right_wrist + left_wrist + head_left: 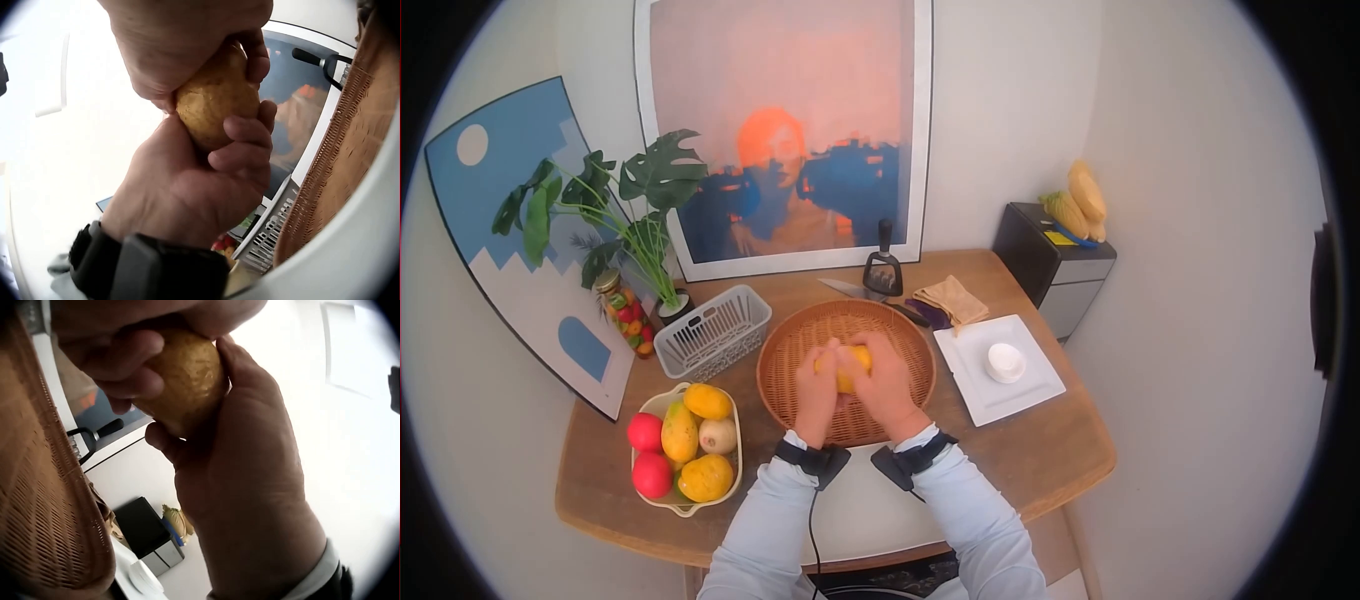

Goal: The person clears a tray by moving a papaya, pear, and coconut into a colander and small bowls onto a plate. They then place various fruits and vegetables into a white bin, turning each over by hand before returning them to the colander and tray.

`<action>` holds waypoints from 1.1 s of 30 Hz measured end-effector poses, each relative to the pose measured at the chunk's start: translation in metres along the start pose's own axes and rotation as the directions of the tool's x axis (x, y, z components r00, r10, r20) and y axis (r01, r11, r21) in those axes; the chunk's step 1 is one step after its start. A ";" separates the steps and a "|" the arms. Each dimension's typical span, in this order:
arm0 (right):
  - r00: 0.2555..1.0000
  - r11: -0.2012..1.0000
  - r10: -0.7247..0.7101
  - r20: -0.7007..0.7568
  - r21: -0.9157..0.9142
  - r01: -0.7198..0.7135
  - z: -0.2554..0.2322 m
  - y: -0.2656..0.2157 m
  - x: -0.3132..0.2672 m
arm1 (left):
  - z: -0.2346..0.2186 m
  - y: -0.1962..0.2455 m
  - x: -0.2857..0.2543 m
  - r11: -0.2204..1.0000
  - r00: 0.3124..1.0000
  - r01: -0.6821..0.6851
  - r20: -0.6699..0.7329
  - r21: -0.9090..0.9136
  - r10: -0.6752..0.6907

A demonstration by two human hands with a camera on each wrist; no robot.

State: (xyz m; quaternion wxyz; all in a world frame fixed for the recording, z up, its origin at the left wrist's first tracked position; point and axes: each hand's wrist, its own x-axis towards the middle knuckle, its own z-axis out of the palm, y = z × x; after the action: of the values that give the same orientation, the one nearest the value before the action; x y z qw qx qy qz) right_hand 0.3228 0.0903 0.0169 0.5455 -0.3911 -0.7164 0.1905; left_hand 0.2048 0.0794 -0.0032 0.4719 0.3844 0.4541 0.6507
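Both hands hold one yellow mango (857, 357) over a round wicker basket (772, 345). The left hand (816, 390) grips it from the left, while the right hand (887, 382) curls round its other side. In the left wrist view, the mango (190, 378) has slightly wrinkled, blotchy skin; the right hand's thumb and fingers (234, 353) press against it. From the right wrist, the left hand (206, 190) shows with fingers bent round the mango (215, 103). Palms and fingers hide part of the fruit.
Left of the basket stand a cream tray (739, 450) of fruit and a grey plastic basket (730, 330). A white square plate (985, 395) with a small white bowl (1005, 362) lies right. Behind are a grater (883, 275), knife (840, 287) and cloth (950, 300). A white board (865, 515) lies in front.
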 end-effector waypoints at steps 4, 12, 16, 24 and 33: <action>0.981 0.980 -0.196 0.009 -0.042 0.196 0.008 -0.010 -0.003 | -0.012 0.009 -0.001 0.996 0.998 0.058 0.010 -0.067 -0.057; 0.993 0.988 -0.118 -0.011 0.100 0.119 0.006 0.015 -0.002 | -0.006 -0.012 0.008 0.995 0.995 -0.100 0.025 -0.012 0.100; 0.995 0.951 0.090 0.047 0.291 -0.100 0.016 0.012 -0.003 | -0.016 -0.026 0.018 0.933 0.939 -0.340 -0.015 0.117 0.344; 0.996 0.990 0.057 -0.065 0.133 -0.048 0.018 0.014 -0.012 | -0.006 0.012 0.006 0.931 0.970 -0.239 0.018 0.275 0.244; 0.622 0.362 0.632 0.463 0.533 -0.765 -0.021 -0.031 0.005 | -0.007 0.018 0.016 0.739 0.899 -0.430 0.172 0.519 0.402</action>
State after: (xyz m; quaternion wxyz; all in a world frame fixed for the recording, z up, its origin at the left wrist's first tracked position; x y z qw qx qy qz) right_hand 0.3312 0.0718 0.0491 0.4475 -0.4061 -0.3995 0.6894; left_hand 0.1893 0.0906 0.0128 0.1963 0.6095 0.5110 0.5735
